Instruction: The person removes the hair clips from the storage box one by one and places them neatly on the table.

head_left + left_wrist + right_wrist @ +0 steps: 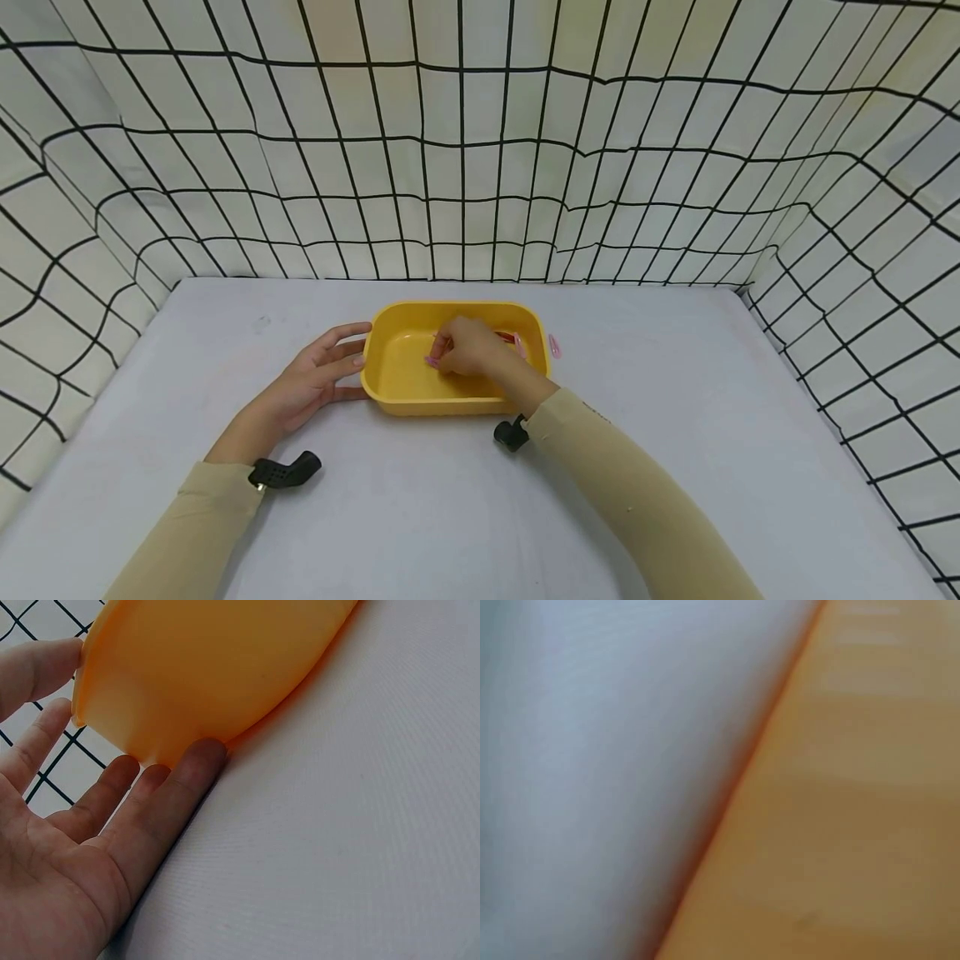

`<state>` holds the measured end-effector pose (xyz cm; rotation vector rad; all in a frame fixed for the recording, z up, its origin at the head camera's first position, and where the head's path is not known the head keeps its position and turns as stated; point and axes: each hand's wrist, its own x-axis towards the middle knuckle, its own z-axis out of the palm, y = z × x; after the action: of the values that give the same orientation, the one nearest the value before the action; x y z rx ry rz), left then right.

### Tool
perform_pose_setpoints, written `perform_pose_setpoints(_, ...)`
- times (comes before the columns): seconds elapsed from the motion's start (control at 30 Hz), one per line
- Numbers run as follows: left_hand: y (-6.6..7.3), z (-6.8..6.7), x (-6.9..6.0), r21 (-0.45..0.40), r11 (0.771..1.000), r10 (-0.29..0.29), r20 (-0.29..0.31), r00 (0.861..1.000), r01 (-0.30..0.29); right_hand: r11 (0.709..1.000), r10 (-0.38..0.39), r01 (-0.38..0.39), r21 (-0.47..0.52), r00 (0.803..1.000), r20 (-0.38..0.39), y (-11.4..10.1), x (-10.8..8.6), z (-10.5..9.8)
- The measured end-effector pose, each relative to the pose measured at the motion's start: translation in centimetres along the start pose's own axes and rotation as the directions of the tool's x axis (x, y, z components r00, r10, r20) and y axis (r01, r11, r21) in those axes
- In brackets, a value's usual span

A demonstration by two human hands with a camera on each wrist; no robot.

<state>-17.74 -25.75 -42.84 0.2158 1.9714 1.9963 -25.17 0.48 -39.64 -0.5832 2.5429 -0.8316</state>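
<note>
Braces yellow tray (pixel 435 407) at its left edge with loosely spread left hand (pixel 318 371), likely against sliding; pinches pink piece (pixel 432 362) in curled right hand (pixel 467 346), inside the edges.

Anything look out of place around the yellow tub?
One small pink piece lies on the table just past the right end of the tub, while other pink and red pieces sit inside. No visible spill or damage.
</note>
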Motion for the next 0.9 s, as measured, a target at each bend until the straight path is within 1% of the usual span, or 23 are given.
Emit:
perform_pose_setpoints(0.13, 0.1, 0.0, 0.1, 0.003, 1.000, 0.001, 0.000, 1.000, -0.001, 0.995, -0.016, 0.014, 0.100, 1.000, 0.015, 0.3, -0.2, -0.4)
perform_pose_setpoints(0.23, 0.1, 0.1, 0.1, 0.000, 1.000, -0.002, -0.005, 1.000, 0.002, 0.980, -0.027, 0.019, 0.197, 0.999, 0.034, 0.5, -0.2, -0.8)
perform_pose_setpoints(0.3, 0.2, 0.1, 0.1, 0.003, 1.000, 0.001, -0.003, 1.000, -0.001, 0.963, -0.015, 0.003, 0.269, 0.999, 0.043, 0.5, -0.3, -1.0)
perform_pose_setpoints(0.37, 0.2, 0.1, 0.1, 0.004, 1.000, 0.003, -0.004, 1.000, -0.003, 0.937, -0.002, -0.018, 0.350, 0.999, 0.054, 0.6, -0.4, -1.2)
perform_pose_setpoints(0.47, 0.2, 0.0, 0.1, 0.008, 1.000, 0.012, 0.004, 1.000, -0.012, 0.886, 0.025, -0.053, 0.460, 0.997, 0.067, 0.6, -0.8, -1.5)
perform_pose_setpoints(0.53, 0.1, -0.1, 0.1, 0.008, 1.000, 0.018, 0.008, 1.000, -0.018, 0.859, 0.033, -0.068, 0.508, 0.996, 0.079, 0.7, -1.1, -1.8)
perform_pose_setpoints(0.6, 0.1, -0.1, 0.1, 0.007, 1.000, 0.018, 0.009, 1.000, -0.018, 0.841, 0.034, -0.074, 0.536, 0.996, 0.084, 0.9, -1.4, -2.1)
perform_pose_setpoints(0.7, 0.1, 0.0, 0.1, 0.012, 1.000, 0.017, 0.009, 1.000, -0.018, 0.818, 0.021, -0.061, 0.572, 0.997, 0.076, 1.3, -2.0, -2.6)
perform_pose_setpoints(0.9, 0.1, 0.0, 0.0, 0.008, 1.000, 0.011, 0.007, 1.000, -0.011, 0.747, -0.012, -0.013, 0.665, 0.999, 0.032, 1.6, -2.9, -3.3)
